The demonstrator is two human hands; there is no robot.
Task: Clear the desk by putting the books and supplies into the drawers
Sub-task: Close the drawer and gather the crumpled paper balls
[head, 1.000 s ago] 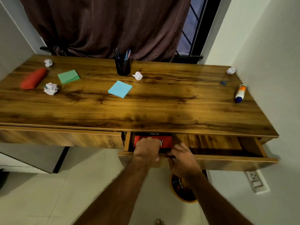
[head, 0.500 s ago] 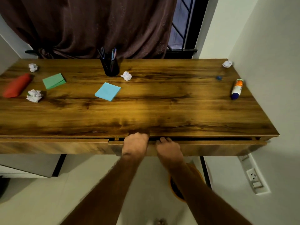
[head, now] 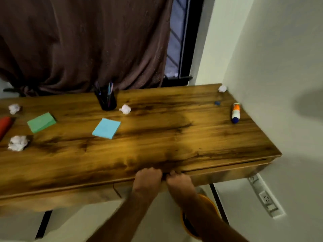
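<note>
Now, hands: left hand and right hand side by side, both pressed on the top edge of the right drawer front, fingers curled over that edge; nothing else held.
Right drawer: shut or nearly so, front about flush under the counter lip, thin dark gap along its top; contents hidden.
Left drawer: shut, front blurred.
Books: cannot see any on the counter.
Blue sticky pad: flat, mid counter, left of centre.
Green sticky pad: flat, further left, well apart from the blue one.
Pen cup: black, upright at the back edge, pens sticking out.
Glue stick: lying on its side near the right wall, blue cap toward the front.
Blue eraser: small, just left of the glue stick, toward the back.
Red case: at the left frame edge, cut off.
Paper balls: one beside the pen cup, one back right corner, one back left, one front left.
Curtain: brown, behind the counter.
Orange bin: on the floor below the right arm, mostly hidden.
Wall socket: on the right wall under the counter.
</note>
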